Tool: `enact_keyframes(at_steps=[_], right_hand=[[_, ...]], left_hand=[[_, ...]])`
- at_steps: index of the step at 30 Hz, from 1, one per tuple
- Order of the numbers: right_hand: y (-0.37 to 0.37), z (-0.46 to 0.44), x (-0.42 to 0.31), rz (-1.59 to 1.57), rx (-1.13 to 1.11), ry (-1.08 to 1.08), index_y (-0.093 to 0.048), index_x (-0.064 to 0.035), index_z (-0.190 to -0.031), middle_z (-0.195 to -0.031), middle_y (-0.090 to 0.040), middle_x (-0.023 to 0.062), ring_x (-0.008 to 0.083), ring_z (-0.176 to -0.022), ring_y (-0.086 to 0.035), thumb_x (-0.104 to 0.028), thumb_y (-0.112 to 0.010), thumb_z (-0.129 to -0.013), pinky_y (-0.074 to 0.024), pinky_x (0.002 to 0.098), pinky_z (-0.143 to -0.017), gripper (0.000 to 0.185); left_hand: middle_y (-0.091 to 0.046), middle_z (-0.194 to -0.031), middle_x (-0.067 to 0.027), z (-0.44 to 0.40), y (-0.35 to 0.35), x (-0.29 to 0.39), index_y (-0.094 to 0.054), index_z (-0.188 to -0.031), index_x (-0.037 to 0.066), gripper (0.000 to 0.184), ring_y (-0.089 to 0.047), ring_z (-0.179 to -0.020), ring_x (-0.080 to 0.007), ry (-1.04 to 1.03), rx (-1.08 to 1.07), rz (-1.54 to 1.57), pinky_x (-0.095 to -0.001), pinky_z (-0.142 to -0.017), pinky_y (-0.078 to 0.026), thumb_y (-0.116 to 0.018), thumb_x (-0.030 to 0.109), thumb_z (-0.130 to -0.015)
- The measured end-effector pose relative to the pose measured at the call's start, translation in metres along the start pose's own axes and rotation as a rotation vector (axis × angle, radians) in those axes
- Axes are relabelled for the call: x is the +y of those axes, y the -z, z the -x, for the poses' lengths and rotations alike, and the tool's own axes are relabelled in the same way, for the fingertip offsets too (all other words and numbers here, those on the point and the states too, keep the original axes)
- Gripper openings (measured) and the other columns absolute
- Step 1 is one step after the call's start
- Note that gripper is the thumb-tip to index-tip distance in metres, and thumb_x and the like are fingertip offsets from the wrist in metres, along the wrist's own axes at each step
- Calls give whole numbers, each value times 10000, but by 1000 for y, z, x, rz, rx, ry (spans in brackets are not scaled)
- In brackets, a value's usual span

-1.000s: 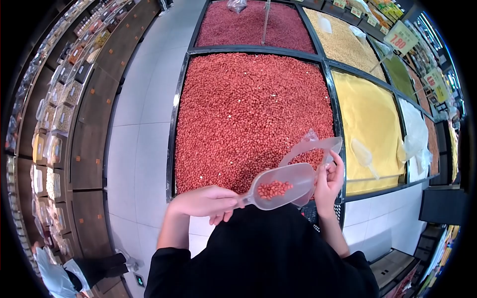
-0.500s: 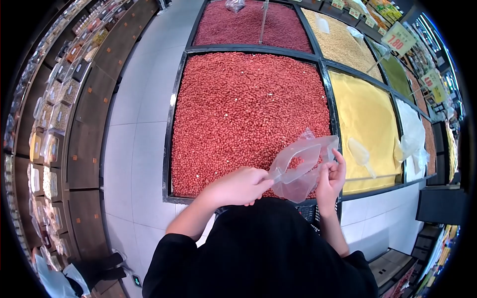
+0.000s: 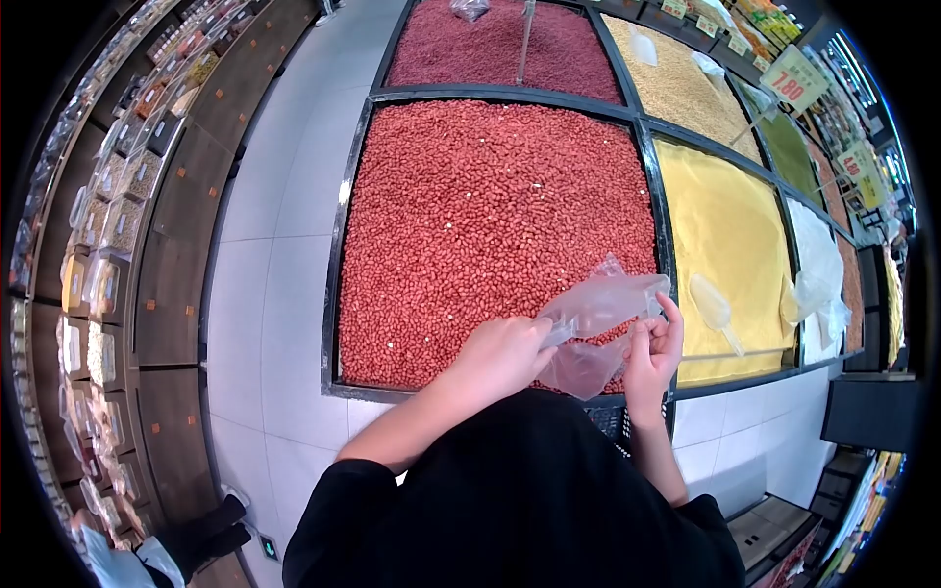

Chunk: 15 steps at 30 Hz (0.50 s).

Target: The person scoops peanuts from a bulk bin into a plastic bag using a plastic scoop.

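A thin, clear plastic bag [image 3: 600,306] is stretched between my two hands above the near right corner of a bin of red-skinned peanuts [image 3: 490,216]. My left hand [image 3: 510,355] is closed on the bag's left edge. At the opposite edge, my right hand [image 3: 655,351] pinches the plastic between thumb and fingers. The lower part of the bag hangs loose, with peanuts showing through it. Behind the bag a clear pointed tip sticks up; whether it belongs to the bag I cannot tell.
Black dividers [image 3: 651,186] frame the bins. To the right, a clear scoop [image 3: 713,304] lies on yellow grain [image 3: 725,216]. Dark red beans [image 3: 461,49] fill the far bin. Price signs [image 3: 792,78] stand at right. Shelves [image 3: 167,265] line the left aisle, with another person's legs [image 3: 206,529] below.
My left hand has moved slightly right and up along the bag, and the bag's opening has narrowed and folded. My right hand stays nearly in place.
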State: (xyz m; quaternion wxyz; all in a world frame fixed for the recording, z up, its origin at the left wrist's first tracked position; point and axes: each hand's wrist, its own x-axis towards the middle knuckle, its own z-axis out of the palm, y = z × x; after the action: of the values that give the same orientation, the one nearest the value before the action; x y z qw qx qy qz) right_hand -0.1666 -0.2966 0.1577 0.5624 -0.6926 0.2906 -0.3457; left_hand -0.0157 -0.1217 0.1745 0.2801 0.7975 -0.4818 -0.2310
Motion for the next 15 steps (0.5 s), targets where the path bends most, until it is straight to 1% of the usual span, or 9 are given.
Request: enact_keyframes(at_steps=[2, 3, 6, 8, 9, 11, 12, 13, 15], right_hand=[[0, 0, -2, -3, 2, -5, -453, -44, -1435, -816, -510, -31, 8, -616, -430, 20, -515, -1020, -352, 160, -535, 425], [-1, 0, -2, -5, 5, -7, -453, -41, -1433, -818, -509, -30, 9, -611, -429, 25, -512, -1019, -352, 161, -531, 423], [1, 0, 1, -25, 29, 28, -456, -31, -1426, -818, -499, -29, 7, -600, -424, 34, -501, -1019, -349, 162, -519, 415], [6, 0, 3, -39, 54, 37, -459, -18, -1416, -816, -500, -21, 13, -611, -441, 64, -497, -1002, -357, 165, -531, 423], [7, 1, 3, -51, 79, 48, -463, -5, -1406, -815, -501, -14, 19, -621, -457, 94, -494, -986, -365, 167, -542, 432], [7, 0, 3, -59, 87, 49, -465, -4, -1402, -816, -502, -12, 19, -607, -447, 90, -488, -992, -355, 165, -535, 421], [7, -1, 3, -54, 78, 44, -464, -5, -1402, -813, -501, -12, 19, -604, -445, 86, -489, -996, -352, 164, -533, 417], [7, -2, 3, -50, 69, 40, -463, -6, -1402, -811, -501, -13, 19, -600, -444, 82, -490, -999, -350, 164, -531, 413], [6, -3, 6, -36, 52, 48, -464, -19, -1408, -812, -492, -21, 12, -598, -433, 51, -495, -1014, -345, 164, -521, 401]], left_hand=[[-721, -909, -203, 0, 6, -7, -674, -1130, 30, 327, -708, -837, -386, -74, 35, -9, -494, -711, -556, -688, 265, -903], [-721, -909, -203, 2, 8, -11, -674, -1130, 30, 327, -708, -837, -386, -73, 35, -10, -494, -711, -556, -688, 265, -903], [-719, -895, -184, 11, 19, -25, -685, -1196, 51, 366, -708, -806, -369, -166, 107, 45, -447, -690, -561, -709, 262, -897], [-723, -862, -141, 21, 32, -36, -691, -1251, 48, 385, -712, -744, -255, -124, -30, 244, -375, -674, -556, -720, 232, -913], [-723, -862, -141, 29, 38, -45, -691, -1251, 48, 385, -712, -744, -255, -121, -30, 243, -375, -674, -556, -720, 232, -913], [-722, -846, -64, 45, 42, -72, -691, -1280, 38, 378, -655, -689, -122, -29, -204, 567, -313, -644, -534, -711, 213, -946], [-713, -861, -22, 56, 30, -93, -683, -1295, 9, 385, -605, -680, -58, -70, -127, 740, -265, -600, -505, -708, 195, -959], [-713, -861, -22, 67, 26, -109, -683, -1295, 9, 385, -605, -680, -58, -67, -125, 739, -265, -600, -505, -708, 195, -959], [-694, -838, -20, 87, 24, -133, -683, -1273, -18, 385, -586, -630, -66, 155, -21, 1022, -233, -538, -454, -695, 219, -970]])
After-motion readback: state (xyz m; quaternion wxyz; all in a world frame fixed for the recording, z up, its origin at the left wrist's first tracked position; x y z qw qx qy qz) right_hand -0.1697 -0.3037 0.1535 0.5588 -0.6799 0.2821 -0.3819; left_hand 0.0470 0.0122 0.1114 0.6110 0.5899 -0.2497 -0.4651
